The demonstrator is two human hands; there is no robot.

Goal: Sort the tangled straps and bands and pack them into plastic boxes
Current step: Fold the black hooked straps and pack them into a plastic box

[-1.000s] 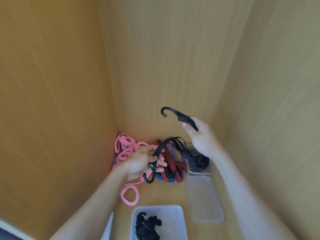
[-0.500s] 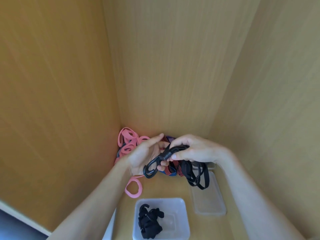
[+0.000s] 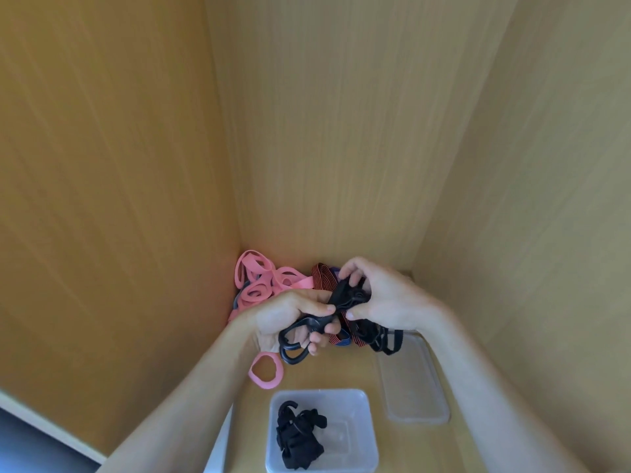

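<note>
- Black strap [image 3: 351, 297] with a big hook [image 3: 295, 341] is held up in both hands, behind the clear box [image 3: 363, 399] and higher than it.
- The left hand [image 3: 286, 319] has its fingers curled round the hook end of the strap.
- The right hand [image 3: 389, 298] pinches the bunched-up part of the strap between its thumb and fingers.
- Some strap loops [image 3: 387, 341] hang down under the right hand, behind the box's right side.
- The clear box sits on the wooden surface [image 3: 327, 373], closest to the person.
- A black bundle [image 3: 298, 435] of straps lies inside the box, toward its left side.
- A flat clear lid [image 3: 416, 387] lies on the surface just to the right of the box.
- One pink band [image 3: 265, 372] lies flat just behind the box's back left corner.
- A pile of pink bands [image 3: 263, 281] sits far behind the box, in the left corner by the wooden walls [image 3: 136, 165].
- A red and black striped strap [image 3: 322, 278] and a blue strap [image 3: 341, 342] lie behind the box, partly hidden by the hands.
</note>
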